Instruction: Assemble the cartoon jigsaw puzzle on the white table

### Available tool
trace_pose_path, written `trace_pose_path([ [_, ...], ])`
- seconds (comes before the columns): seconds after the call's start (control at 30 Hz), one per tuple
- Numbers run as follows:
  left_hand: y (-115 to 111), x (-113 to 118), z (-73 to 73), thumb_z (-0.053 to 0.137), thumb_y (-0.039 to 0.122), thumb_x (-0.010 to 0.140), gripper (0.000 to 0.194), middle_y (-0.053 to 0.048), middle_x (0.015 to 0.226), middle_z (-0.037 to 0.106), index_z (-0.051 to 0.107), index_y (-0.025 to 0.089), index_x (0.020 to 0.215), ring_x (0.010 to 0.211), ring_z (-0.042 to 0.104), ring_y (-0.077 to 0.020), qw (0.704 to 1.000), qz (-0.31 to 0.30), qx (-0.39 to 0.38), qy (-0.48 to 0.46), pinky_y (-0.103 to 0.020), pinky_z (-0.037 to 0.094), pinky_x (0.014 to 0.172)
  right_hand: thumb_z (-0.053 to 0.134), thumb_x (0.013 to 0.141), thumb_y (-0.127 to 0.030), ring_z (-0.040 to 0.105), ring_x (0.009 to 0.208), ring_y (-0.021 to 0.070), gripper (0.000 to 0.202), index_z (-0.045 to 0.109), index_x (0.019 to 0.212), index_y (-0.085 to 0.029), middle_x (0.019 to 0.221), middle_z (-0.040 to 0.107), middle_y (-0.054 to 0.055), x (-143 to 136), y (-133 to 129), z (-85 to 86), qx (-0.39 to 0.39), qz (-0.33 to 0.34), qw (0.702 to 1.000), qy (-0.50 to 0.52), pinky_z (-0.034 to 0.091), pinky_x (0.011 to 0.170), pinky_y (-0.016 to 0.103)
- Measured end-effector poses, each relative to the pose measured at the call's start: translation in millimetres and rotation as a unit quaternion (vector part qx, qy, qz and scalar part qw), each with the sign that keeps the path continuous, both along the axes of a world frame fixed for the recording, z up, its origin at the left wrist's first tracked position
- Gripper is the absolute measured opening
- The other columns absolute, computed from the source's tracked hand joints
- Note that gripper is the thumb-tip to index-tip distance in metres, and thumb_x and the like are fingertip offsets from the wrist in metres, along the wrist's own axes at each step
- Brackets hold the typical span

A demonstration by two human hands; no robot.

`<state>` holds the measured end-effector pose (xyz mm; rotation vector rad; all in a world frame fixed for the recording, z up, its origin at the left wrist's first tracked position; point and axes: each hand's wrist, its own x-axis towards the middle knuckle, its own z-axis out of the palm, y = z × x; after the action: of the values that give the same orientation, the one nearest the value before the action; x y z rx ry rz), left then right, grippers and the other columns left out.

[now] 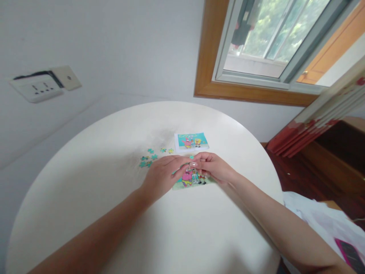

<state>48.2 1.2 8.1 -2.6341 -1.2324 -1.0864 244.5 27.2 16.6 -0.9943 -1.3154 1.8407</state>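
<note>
Over the partly assembled jigsaw puzzle point(187, 179), which shows a pink starfish figure, my two hands meet at the fingertips. A small teal puzzle piece point(191, 156) pokes up between them. My right hand point(215, 166) pinches it, thumb nearest the camera. From the other side, my left hand point(164, 173) closes its thumb and index finger at the same spot. Both hands cover the puzzle's upper part. Behind them lies a reference picture card point(192, 141) with cartoon figures on teal. Several loose puzzle pieces point(154, 156) are scattered left of the card, beyond my left hand.
The round white table point(137, 232) stands against a wall with a socket point(42, 88). A wood-framed window point(253, 95) is at the back right, with a red and white curtain point(302, 137) beside it. White cloth point(313, 217) and a pink-edged dark object point(352, 255) lie at lower right.
</note>
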Motion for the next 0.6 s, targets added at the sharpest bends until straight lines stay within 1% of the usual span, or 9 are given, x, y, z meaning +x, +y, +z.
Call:
trace_pose_path([
  [0.07,-0.3,0.1,0.1,0.05,0.029,0.093,0.02,-0.001,0.095,0.074,0.067,0.024,0.102,0.086,0.068,-0.0154,1.0,0.014,-0.015,-0.004,-0.026,0.051,0.082,0.083,0.06,-0.04,0.042,0.047,0.0043,0.032,0.066,0.073,-0.017,0.052,0.057,-0.006,-0.1,0.0,-0.7,-0.004,0.007,1.0,0.007,0.025,0.044,0.019],
  [0.13,1.4,-2.4,0.1,0.05,0.029,0.093,0.019,-0.001,0.092,0.074,0.067,0.024,0.098,0.084,0.068,-0.0158,0.999,0.031,-0.032,-0.016,-0.026,0.051,0.081,0.08,0.065,-0.042,0.044,0.049,0.0048,0.03,0.068,0.075,-0.017,0.061,0.063,-0.003,2.3,1.7,-1.6,0.006,0.011,1.0,0.006,0.028,0.046,0.02],
  [0.23,8.0,-14.6,0.4,0.051,0.03,0.09,0.02,-0.001,0.097,0.074,0.066,0.024,0.101,0.086,0.069,-0.0164,0.994,0.062,-0.077,-0.049,-0.026,0.052,0.079,0.076,0.07,-0.045,0.046,0.053,0.0058,0.031,0.07,0.08,-0.017,0.075,0.069,0.001,11.4,8.4,-3.4,0.027,-0.022,0.999,0.001,0.03,0.047,0.021],
  [0.27,10.8,-21.0,0.8,0.052,0.031,0.089,0.022,-0.001,0.101,0.073,0.065,0.024,0.106,0.087,0.069,-0.0167,0.991,0.071,-0.101,-0.054,-0.026,0.052,0.078,0.075,0.07,-0.046,0.046,0.053,0.006,0.032,0.07,0.082,-0.017,0.075,0.068,0.001,15.6,11.5,-4.1,0.03,-0.042,0.999,0.0,0.03,0.047,0.021],
  [0.33,16.4,-36.4,2.4,0.053,0.034,0.087,0.026,-0.001,0.1,0.074,0.065,0.025,0.109,0.083,0.069,-0.0166,0.983,0.087,-0.152,-0.048,-0.026,0.052,0.075,0.073,0.071,-0.049,0.044,0.053,0.0062,0.035,0.07,0.083,-0.016,0.072,0.066,0.001,24.7,17.7,-5.3,0.039,-0.085,0.996,-0.003,0.03,0.047,0.021],
  [0.43,23.4,-60.1,6.7,0.052,0.039,0.086,0.03,-0.002,0.1,0.074,0.069,0.024,0.105,0.083,0.069,-0.0178,0.972,0.085,-0.215,-0.043,-0.026,0.052,0.075,0.072,0.072,-0.05,0.042,0.053,0.0064,0.035,0.068,0.077,-0.015,0.069,0.063,0.0,36.6,25.2,-6.9,0.063,-0.136,0.989,0.003,0.03,0.049,0.022],
  [0.5,27.2,-72.3,9.2,0.052,0.041,0.085,0.032,-0.003,0.098,0.074,0.071,0.022,0.104,0.083,0.068,-0.018,0.969,0.087,-0.23,-0.036,-0.026,0.051,0.073,0.071,0.072,-0.049,0.04,0.053,0.0067,0.034,0.067,0.076,-0.015,0.068,0.061,0.0,41.4,28.0,-8.2,0.08,-0.156,0.985,0.005,0.029,0.049,0.022],
  [0.6,32.6,-82.7,8.3,0.05,0.042,0.086,0.033,-0.003,0.093,0.073,0.072,0.022,0.1,0.08,0.065,-0.0168,0.972,0.076,-0.223,-0.016,-0.025,0.049,0.072,0.069,0.074,-0.049,0.04,0.054,0.0075,0.034,0.067,0.078,-0.016,0.068,0.06,0.0,43.6,29.4,-11.0,0.094,-0.163,0.982,-0.008,0.028,0.05,0.023],
])
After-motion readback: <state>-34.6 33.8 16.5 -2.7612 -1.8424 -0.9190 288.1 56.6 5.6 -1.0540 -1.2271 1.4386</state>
